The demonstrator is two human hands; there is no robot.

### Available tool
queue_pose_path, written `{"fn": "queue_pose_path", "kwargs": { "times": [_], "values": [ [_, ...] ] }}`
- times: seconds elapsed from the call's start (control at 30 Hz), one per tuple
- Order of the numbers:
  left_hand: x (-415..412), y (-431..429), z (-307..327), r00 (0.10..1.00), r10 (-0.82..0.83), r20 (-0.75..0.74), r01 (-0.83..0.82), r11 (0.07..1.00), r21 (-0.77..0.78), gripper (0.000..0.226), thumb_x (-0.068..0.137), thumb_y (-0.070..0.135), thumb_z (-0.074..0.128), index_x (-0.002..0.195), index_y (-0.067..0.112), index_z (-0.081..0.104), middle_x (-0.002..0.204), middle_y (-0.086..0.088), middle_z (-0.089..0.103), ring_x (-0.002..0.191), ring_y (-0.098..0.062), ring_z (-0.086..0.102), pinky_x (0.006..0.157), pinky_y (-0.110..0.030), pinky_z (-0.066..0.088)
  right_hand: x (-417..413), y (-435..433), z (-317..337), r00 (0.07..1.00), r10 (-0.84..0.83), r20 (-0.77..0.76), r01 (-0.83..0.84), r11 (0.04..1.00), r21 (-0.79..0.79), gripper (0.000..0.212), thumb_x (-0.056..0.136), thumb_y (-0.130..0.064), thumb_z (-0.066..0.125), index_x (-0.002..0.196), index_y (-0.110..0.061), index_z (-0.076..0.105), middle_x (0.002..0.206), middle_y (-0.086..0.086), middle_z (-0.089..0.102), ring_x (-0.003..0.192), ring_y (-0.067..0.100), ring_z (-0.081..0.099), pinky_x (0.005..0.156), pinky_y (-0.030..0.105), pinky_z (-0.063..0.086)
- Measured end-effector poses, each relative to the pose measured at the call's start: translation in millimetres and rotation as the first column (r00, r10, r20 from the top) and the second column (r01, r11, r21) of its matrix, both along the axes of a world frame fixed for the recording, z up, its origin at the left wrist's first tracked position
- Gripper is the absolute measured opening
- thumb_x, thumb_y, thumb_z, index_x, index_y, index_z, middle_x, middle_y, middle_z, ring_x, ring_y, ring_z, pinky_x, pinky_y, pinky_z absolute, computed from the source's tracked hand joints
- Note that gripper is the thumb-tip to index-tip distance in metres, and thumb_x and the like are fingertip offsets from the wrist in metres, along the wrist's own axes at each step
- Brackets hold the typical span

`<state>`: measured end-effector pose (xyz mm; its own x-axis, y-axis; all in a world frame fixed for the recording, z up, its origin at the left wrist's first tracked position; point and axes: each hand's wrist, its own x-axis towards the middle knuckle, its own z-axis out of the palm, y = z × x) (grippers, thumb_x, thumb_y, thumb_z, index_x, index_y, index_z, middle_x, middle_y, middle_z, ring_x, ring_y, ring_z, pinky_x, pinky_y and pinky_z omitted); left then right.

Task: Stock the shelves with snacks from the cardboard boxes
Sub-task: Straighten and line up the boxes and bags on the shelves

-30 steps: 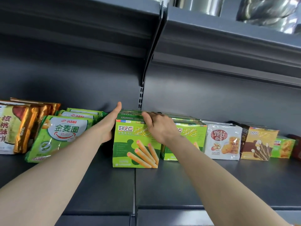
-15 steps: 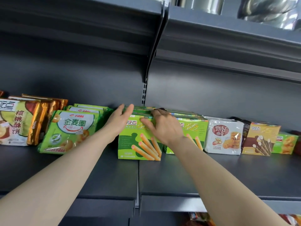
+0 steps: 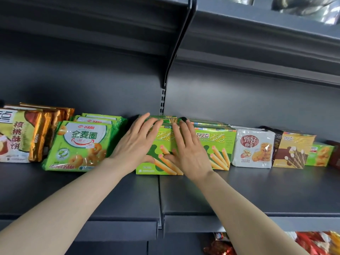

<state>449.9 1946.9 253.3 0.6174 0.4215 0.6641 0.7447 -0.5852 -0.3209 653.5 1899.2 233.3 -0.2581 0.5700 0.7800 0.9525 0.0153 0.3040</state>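
A green egg-roll snack box (image 3: 161,167) stands upright on the grey shelf (image 3: 117,192) at its middle. My left hand (image 3: 137,142) lies flat on the box's left front face with straight fingers. My right hand (image 3: 187,148) presses flat on its right front face, fingers spread and reaching the top edge. A second matching green box (image 3: 219,144) stands right beside it. More of these boxes sit behind, mostly hidden by my hands.
Green ring-biscuit bags (image 3: 81,144) and gold walnut-cake bags (image 3: 24,135) stand to the left. A white cookie bag (image 3: 253,147), a brown-yellow roll box (image 3: 292,150) and a small green box (image 3: 320,153) stand to the right. Red packets (image 3: 312,243) show on the shelf below.
Both hands have slid from the box's top and side onto its front face and flattened there. The box has moved back toward the shelf wall, in line with its neighbour.
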Motion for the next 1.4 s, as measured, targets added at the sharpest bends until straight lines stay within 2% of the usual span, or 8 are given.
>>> {"fn": "queue_pose_path", "kwargs": {
  "times": [0.2,0.4,0.53,0.77,0.93,1.2,1.33,1.4],
  "values": [
    [-7.2,-18.6,2.2,0.999,0.034,0.004,-0.034,0.999,-0.008,0.129,0.057,0.062,0.083,0.155,0.006,0.02,0.156,-0.015,0.028,0.15,-0.037,0.012,0.121,-0.051,0.02,-2.0,-8.4,3.4,0.995,0.093,-0.048,-0.09,0.995,0.05,0.089,0.088,-0.065,0.056,0.15,-0.004,0.039,0.15,0.021,0.043,0.146,0.038,0.031,0.116,0.052,0.032],
    [-62.4,-31.7,-4.5,0.975,0.062,0.215,-0.054,0.997,-0.047,0.108,0.076,0.048,0.079,0.157,0.01,0.019,0.161,-0.012,0.021,0.152,-0.031,0.008,0.122,-0.046,0.015,-40.1,-15.2,23.8,0.98,0.197,-0.033,-0.192,0.974,0.122,0.063,0.102,-0.05,0.042,0.15,-0.009,0.041,0.154,0.021,0.039,0.148,0.04,0.027,0.117,0.054,0.028],
    [-132.0,-24.5,-3.4,0.94,0.146,0.308,-0.087,0.977,-0.195,0.105,0.082,0.041,0.077,0.158,0.014,0.01,0.163,-0.012,0.011,0.152,-0.029,0.004,0.122,-0.04,0.012,-87.0,-11.5,36.8,0.966,0.256,0.033,-0.258,0.962,0.085,0.064,0.096,-0.03,0.058,0.152,-0.009,0.036,0.153,0.022,0.038,0.146,0.041,0.029,0.113,0.051,0.032],
    [-210.9,16.1,-11.1,0.971,0.224,-0.084,-0.239,0.899,-0.367,0.115,0.083,0.065,0.058,0.153,0.022,-0.022,0.159,-0.004,-0.032,0.147,-0.025,-0.027,0.119,-0.039,-0.006,-180.3,24.3,15.8,0.965,0.255,0.059,-0.237,0.947,-0.217,0.093,0.069,-0.044,0.087,0.146,-0.01,0.047,0.143,0.022,0.05,0.138,0.041,0.044,0.103,0.049,0.049],
    [-216.1,42.7,-20.1,0.982,0.121,-0.146,-0.163,0.934,-0.318,0.117,0.085,0.063,0.059,0.151,0.022,-0.027,0.155,-0.006,-0.041,0.144,-0.024,-0.034,0.122,-0.039,-0.004,-204.9,44.5,6.7,0.993,0.12,0.024,-0.1,0.911,-0.4,0.101,0.084,-0.049,0.073,0.16,-0.021,0.013,0.166,0.016,0.001,0.154,0.035,0.002,0.12,0.048,0.024],
    [-203.6,77.8,-19.8,0.996,0.074,-0.041,-0.081,0.975,-0.207,0.128,0.077,0.054,0.076,0.153,0.024,-0.022,0.161,-0.006,-0.027,0.148,-0.023,-0.027,0.117,-0.036,-0.001,-219.5,74.1,9.1,0.992,-0.099,0.082,0.122,0.918,-0.377,0.122,0.077,-0.053,0.078,0.158,-0.025,-0.009,0.164,0.02,-0.01,0.152,0.039,-0.007,0.122,0.044,0.015],
    [-200.4,90.2,-16.5,0.994,0.11,-0.007,-0.109,0.981,-0.16,0.135,0.068,0.04,0.088,0.156,0.024,-0.013,0.16,-0.006,0.005,0.152,-0.026,-0.001,0.12,-0.045,0.016,-222.4,86.7,11.3,0.992,-0.121,0.039,0.127,0.924,-0.362,0.132,0.071,-0.054,0.082,0.158,-0.024,-0.013,0.162,0.019,0.007,0.152,0.04,-0.001,0.122,0.045,0.015],
    [-201.6,91.1,-10.7,0.994,0.104,-0.02,-0.106,0.984,-0.142,0.137,0.062,0.053,0.087,0.157,0.024,-0.008,0.157,-0.005,0.014,0.149,-0.026,0.008,0.121,-0.047,0.015,-221.7,85.2,14.1,0.996,-0.089,0.022,0.091,0.931,-0.354,0.132,0.065,-0.057,0.084,0.159,-0.024,-0.003,0.158,0.017,0.02,0.151,0.04,0.008,0.121,0.046,0.017]
  ]
}}
